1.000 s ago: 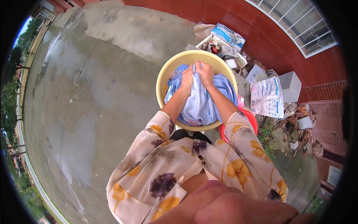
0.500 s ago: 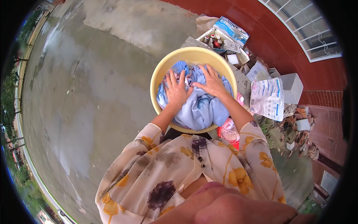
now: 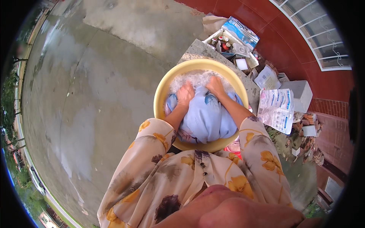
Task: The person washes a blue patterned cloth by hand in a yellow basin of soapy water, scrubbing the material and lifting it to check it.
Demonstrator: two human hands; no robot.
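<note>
A pale yellow basin stands in front of me with wet light-blue laundry in it, some with a darker blue leaf print. White suds float along the basin's far side. My left hand, slightly blurred, is closed on the cloth left of the middle. To the right, my right hand is curled into a fist on the same laundry. The fingertips of both hands are hidden in cloth and foam. Between the hands the fabric bulges up toward me.
A concrete slab lies beyond the basin. A white box of bottles, a printed white pouch and a grey block stand on the right by the red wall. Something pink and red shows below the basin.
Both hands went from lying spread on the laundry to closed on it. The cloth has been drawn nearer me, and suds now show at the far side.
</note>
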